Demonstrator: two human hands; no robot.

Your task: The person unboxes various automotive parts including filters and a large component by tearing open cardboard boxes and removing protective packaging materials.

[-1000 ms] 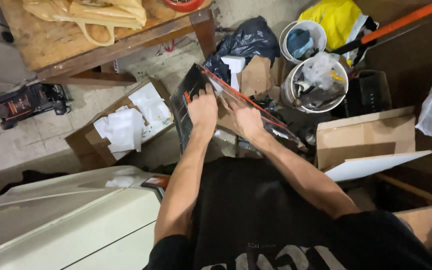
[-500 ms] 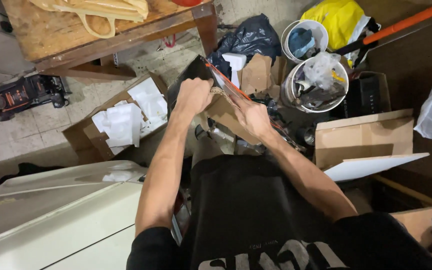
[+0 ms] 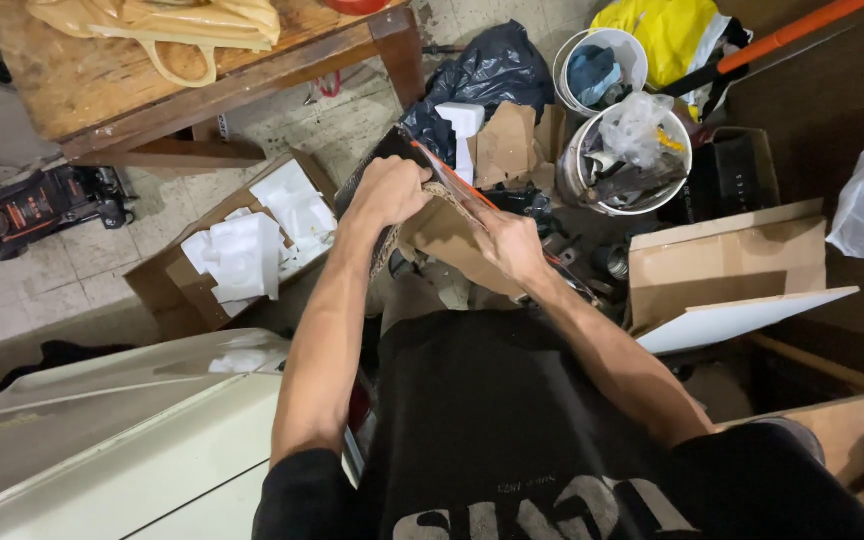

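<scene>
Both my hands grip a flattened cardboard box [image 3: 449,238], brown inside with a dark printed outer face and an orange edge. My left hand [image 3: 388,190] clutches its upper left edge, fingers curled over the torn rim. My right hand [image 3: 510,243] holds the lower right part of the same piece. The cardboard is bent between the two hands, held above the floor in front of my black shirt.
An open carton with white foam pieces [image 3: 252,245] lies on the floor at left. A wooden table [image 3: 152,90] stands behind it, a black floor jack [image 3: 42,205] beside it. Buckets [image 3: 627,155], a black bag [image 3: 487,70], a brown box [image 3: 722,260] and a white board [image 3: 742,318] crowd the right.
My hands have pulled the cardboard closer together and folded it; it lay flatter and wider a second ago. My left hand shifted up onto its top edge.
</scene>
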